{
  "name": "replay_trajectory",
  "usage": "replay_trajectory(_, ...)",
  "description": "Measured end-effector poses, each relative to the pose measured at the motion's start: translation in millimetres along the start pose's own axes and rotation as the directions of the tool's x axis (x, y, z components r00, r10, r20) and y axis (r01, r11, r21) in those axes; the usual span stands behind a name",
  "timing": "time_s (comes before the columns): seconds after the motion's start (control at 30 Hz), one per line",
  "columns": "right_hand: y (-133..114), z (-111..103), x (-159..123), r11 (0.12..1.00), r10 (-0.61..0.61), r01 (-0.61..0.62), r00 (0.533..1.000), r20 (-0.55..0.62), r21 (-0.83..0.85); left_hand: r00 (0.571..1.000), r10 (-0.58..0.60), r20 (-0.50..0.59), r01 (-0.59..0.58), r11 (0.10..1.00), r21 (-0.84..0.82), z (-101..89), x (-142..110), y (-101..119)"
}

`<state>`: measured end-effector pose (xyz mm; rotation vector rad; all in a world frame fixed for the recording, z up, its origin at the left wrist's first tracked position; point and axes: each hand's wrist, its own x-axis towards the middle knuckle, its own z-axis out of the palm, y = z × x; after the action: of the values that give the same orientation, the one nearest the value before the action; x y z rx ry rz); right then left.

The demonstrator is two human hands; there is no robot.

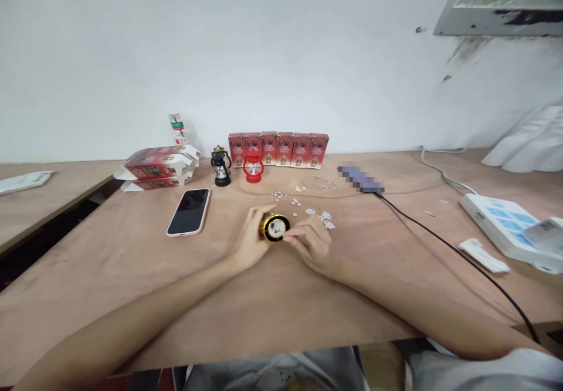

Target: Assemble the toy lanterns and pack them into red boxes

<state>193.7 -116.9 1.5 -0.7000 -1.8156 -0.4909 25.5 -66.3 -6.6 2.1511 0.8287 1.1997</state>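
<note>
My left hand (253, 235) is wrapped round a small gold-and-black lantern (275, 228), tipped so its round base faces me. Inside the dark ring of the base is a pale disc with some detail too small to read. My right hand (313, 241) pinches thumb and forefinger together at the base's right edge; whatever lies between the fingertips is too small to make out. Just beyond the hands are several small round white pieces (295, 202) and several flat white tabs (326, 216). Farther back stand a black lantern (221, 167) and a red lantern (253, 168).
Several red boxes (285, 149) line the wall; more open-flapped boxes (153, 167) lie to the left. A phone (189, 212) rests left of my hands. Thin sticks (324, 183) lie behind. A black cable (433, 238) crosses the right side near a white box (505, 227).
</note>
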Motion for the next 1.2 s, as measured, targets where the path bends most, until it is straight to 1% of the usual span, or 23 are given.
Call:
replay_trajectory(0.1, 3, 0, 0, 0.997, 0.036, -0.035, 0.999, 0.013, -0.067, 0.998, 0.014, 0.056, -0.012, 0.999, -0.037, 5.6, 0, 4)
replay_trajectory(0.17, 4, 0, 1, 0.995, 0.054, -0.05, 0.998, 0.037, -0.085, 0.997, 0.019, 0.076, -0.015, 0.999, -0.046, 6.7, 0, 5)
replay_trajectory(0.27, 3, -1, 1, 0.995, 0.075, -0.071, 0.995, 0.062, -0.069, 0.997, 0.027, 0.077, -0.023, 0.999, -0.045, 6.1, -1, 4)
replay_trajectory(0.37, 3, 1, -1, 0.992, 0.124, -0.124, 0.992, 0.007, -0.005, 0.997, 0.026, 0.071, -0.023, 0.999, -0.048, 5.2, -2, 4)
replay_trajectory(0.4, 5, 1, -1, 0.987, 0.163, -0.163, 0.986, -0.027, 0.015, 0.998, 0.022, 0.064, -0.018, 0.998, -0.056, 5.0, -2, 4)
replay_trajectory(0.47, 13, 3, -4, 0.958, 0.287, -0.286, 0.956, -0.066, 0.029, 0.999, 0.007, 0.041, -0.003, 0.996, -0.088, 4.7, -3, 3)
replay_trajectory(0.53, 26, 3, -7, 0.915, 0.403, -0.404, 0.915, -0.026, -0.017, 1.0, -0.018, 0.005, 0.019, 0.991, -0.135, 4.5, -3, 2)
replay_trajectory(0.57, 34, 2, -9, 0.9, 0.432, -0.43, 0.901, 0.027, -0.07, 0.999, -0.035, -0.015, 0.032, 0.986, -0.162, 4.4, -3, 1)
replay_trajectory(0.6, 42, 1, -10, 0.894, 0.44, -0.426, 0.893, 0.094, -0.137, 0.998, -0.054, -0.035, 0.046, 0.981, -0.188, 4.4, -3, 0)
replay_trajectory(0.67, 56, 0, -13, 0.887, 0.426, -0.36, 0.88, 0.208, -0.29, 0.994, -0.089, -0.064, 0.072, 0.971, -0.229, 4.6, -3, -2)
replay_trajectory(0.77, 65, -1, -16, 0.864, 0.403, -0.244, 0.861, 0.312, -0.441, 0.992, -0.107, -0.071, 0.086, 0.965, -0.248, 4.8, -3, -3)
replay_trajectory(0.87, 67, 2, -18, 0.865, 0.382, -0.17, 0.833, 0.4, -0.472, 0.994, -0.096, -0.055, 0.081, 0.967, -0.24, 4.5, -2, -3)
replay_trajectory(0.97, 68, 5, -20, 0.874, 0.377, -0.153, 0.813, 0.444, -0.461, 0.995, -0.086, -0.059, 0.07, 0.97, -0.231, 4.1, -2, -3)
replay_trajectory(1.03, 68, 5, -19, 0.887, 0.357, -0.158, 0.831, 0.427, -0.434, 0.995, -0.082, -0.062, 0.066, 0.972, -0.226, 4.0, -2, -3)
replay_trajectory(1.07, 67, 4, -17, 0.897, 0.34, -0.168, 0.852, 0.397, -0.409, 0.995, -0.082, -0.06, 0.067, 0.972, -0.224, 4.0, -2, -3)
replay_trajectory(1.1, 63, 2, -15, 0.91, 0.322, -0.185, 0.879, 0.351, -0.372, 0.995, -0.084, -0.057, 0.069, 0.973, -0.222, 4.0, -2, -3)
replay_trajectory(1.17, 52, -3, -10, 0.934, 0.293, -0.229, 0.93, 0.22, -0.274, 0.995, -0.085, -0.051, 0.072, 0.974, -0.217, 4.1, -2, -2)
replay_trajectory(1.2, 44, -6, -8, 0.945, 0.278, -0.241, 0.948, 0.156, -0.221, 0.995, -0.081, -0.05, 0.068, 0.975, -0.212, 4.1, -2, -2)
